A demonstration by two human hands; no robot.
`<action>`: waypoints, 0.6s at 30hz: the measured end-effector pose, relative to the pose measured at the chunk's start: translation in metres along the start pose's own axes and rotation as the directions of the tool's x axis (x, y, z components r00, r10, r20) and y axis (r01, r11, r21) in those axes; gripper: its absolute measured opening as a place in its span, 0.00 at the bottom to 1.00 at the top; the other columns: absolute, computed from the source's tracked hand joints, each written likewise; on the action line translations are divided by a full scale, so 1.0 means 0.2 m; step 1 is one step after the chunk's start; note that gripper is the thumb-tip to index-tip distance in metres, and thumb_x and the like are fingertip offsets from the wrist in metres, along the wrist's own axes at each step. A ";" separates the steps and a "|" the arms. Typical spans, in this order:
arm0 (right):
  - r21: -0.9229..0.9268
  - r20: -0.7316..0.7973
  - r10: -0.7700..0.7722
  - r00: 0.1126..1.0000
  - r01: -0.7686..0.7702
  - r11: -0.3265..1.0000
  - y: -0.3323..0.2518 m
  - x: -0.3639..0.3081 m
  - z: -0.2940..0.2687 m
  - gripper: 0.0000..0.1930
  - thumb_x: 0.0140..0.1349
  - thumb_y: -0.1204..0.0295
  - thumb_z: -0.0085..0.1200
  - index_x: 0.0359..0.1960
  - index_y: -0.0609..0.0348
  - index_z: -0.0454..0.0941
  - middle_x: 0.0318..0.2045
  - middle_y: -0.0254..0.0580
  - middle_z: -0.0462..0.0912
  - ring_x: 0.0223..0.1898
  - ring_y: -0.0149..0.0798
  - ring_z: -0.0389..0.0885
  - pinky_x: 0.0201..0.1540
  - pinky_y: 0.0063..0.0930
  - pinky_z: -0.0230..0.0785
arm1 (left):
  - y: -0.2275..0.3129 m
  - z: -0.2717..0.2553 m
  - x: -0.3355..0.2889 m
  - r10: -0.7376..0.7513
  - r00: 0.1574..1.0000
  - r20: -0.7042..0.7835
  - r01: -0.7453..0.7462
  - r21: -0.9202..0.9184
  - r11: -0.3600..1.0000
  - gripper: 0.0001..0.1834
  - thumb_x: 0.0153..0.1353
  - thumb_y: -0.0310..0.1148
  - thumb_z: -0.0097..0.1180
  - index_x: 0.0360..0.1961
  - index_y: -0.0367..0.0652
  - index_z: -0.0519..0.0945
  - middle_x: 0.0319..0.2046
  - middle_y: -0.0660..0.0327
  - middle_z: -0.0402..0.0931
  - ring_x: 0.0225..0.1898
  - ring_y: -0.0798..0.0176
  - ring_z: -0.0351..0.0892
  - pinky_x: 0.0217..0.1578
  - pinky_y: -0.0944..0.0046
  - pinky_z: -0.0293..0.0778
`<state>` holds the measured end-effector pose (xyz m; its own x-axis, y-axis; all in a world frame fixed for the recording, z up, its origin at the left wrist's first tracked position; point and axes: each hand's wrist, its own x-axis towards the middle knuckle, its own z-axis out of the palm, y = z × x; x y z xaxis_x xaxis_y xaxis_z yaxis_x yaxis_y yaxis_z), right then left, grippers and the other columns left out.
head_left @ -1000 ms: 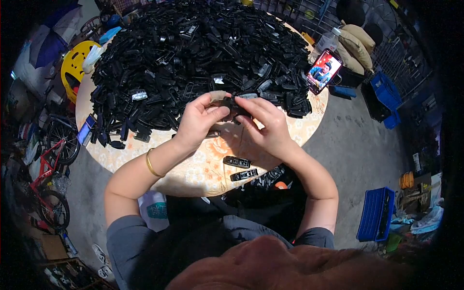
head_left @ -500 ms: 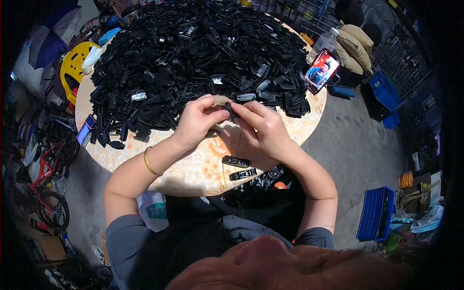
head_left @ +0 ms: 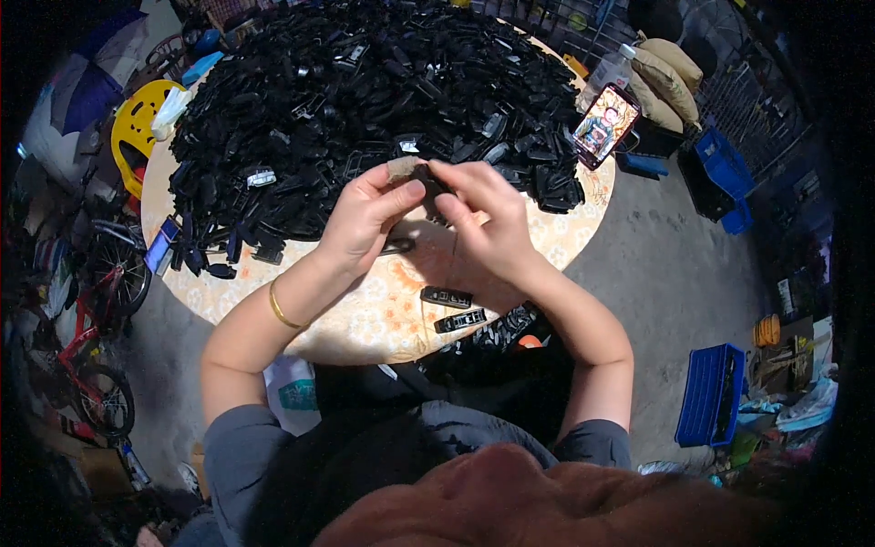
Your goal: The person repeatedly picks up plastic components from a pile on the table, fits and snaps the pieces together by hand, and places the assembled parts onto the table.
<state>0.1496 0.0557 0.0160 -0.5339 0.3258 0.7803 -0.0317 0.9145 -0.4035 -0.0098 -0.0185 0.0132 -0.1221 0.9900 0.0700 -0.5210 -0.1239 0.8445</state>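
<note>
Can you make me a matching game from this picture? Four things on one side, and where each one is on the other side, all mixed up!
Things
1. Small dark part
2. Gold bracelet
3. Lit-up phone
4. Big black pile of parts

Places
A. Around the left forearm
B. Heaped over the far part of the round table
C. Between the left hand and the right hand
D. At the table's right side, beside the heap

Right pairs: 1-C, 2-A, 3-D, 4-B
</note>
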 end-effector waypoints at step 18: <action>0.332 0.581 0.409 0.704 -0.664 0.670 0.14 -0.01 -0.14 0.20 0.52 0.73 0.59 0.48 0.63 0.74 0.38 0.39 0.79 0.33 0.26 0.77 0.37 0.21 0.71 | 0.08 -0.01 -0.02 0.020 0.949 0.314 -0.175 0.474 0.863 0.13 0.54 0.25 0.56 0.43 0.38 0.76 0.41 0.57 0.76 0.40 0.65 0.76 0.42 0.65 0.73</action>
<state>0.1732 0.0879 0.0161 -0.8794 0.4641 0.1062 0.0528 0.3168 -0.9470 -0.0190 -0.0253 0.0262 0.1385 0.9582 0.2503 -0.0276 -0.2489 0.9681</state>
